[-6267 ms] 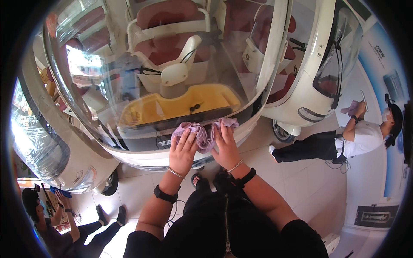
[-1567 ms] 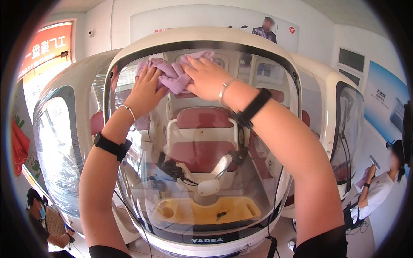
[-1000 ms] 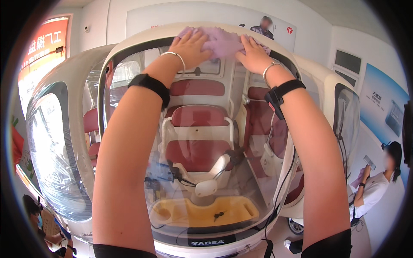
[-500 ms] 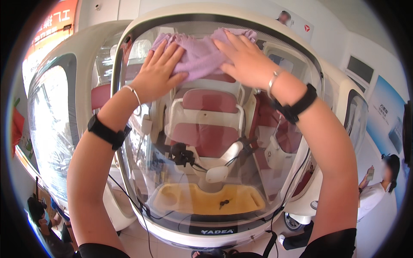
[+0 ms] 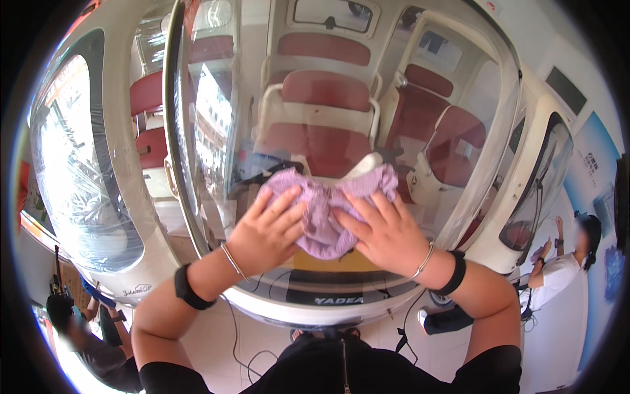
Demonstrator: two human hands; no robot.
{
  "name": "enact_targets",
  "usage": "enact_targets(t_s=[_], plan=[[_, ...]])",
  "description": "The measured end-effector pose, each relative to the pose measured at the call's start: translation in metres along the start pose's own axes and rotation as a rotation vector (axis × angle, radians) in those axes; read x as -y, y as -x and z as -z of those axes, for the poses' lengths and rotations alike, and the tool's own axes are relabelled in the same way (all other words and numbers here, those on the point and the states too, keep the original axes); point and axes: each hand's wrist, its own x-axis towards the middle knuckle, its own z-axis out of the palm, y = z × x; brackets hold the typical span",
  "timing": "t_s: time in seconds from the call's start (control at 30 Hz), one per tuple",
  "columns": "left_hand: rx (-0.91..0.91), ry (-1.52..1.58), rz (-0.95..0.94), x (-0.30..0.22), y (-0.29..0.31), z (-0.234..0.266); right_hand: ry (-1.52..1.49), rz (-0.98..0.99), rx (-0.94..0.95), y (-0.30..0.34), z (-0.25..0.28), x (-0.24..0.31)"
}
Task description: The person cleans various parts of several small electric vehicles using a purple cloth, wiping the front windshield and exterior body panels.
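Observation:
A bunched purple cloth [image 5: 323, 226] lies against the lower part of a clear, curved windshield [image 5: 230, 148] on a cream-coloured vehicle. My left hand [image 5: 268, 228] rests flat on the cloth's left side, fingers spread and pointing up and inward. On the other side, my right hand [image 5: 388, 238] presses it with fingers apart and slightly bent. Both palms face the glass. Behind the cloth, most of the handlebar is hidden; one pale arm of it [image 5: 364, 164] shows above the cloth. The yellow tray [image 5: 321, 262] below is largely covered.
Dark red seats [image 5: 326, 90] show through the glass. A plastic-wrapped vehicle [image 5: 125, 197] stands at left, a pale side door [image 5: 538, 190] at right. Cables [image 5: 235, 335] hang to the floor. One person [image 5: 98, 348] is at lower left, another [image 5: 558, 269] at right.
Both hands have moved the purple cloth down the windshield, from its upper edge to its lower part. My elbows are now bent, and the view has shifted down.

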Motion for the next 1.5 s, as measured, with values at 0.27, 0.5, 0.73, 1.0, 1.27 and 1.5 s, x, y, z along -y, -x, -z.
enact_targets(t_s=[0.27,0.5,0.73,1.0,1.27,1.5], plan=[[0.057,0.174,0.151,-0.095,0.069,-0.063,-0.142,-0.174,0.07,0.085,-0.06,0.083],[0.066,0.194,0.164,-0.116,0.076,-0.071,-0.17,-0.422,0.019,0.1,-0.082,0.136],[-0.02,0.12,0.157,-0.064,0.018,-0.034,-0.171,-0.424,-0.077,0.044,-0.045,0.084],[-0.221,0.025,0.394,-0.016,-0.033,-0.005,-0.097,-0.318,-0.27,-0.047,-0.005,0.025],[-0.25,-0.059,0.673,-0.048,-0.008,-0.031,-0.178,-0.377,-0.389,-0.047,-0.028,0.061],[-0.084,0.019,0.644,-0.106,0.044,-0.063,-0.234,-0.38,-0.208,0.024,-0.056,0.1]])
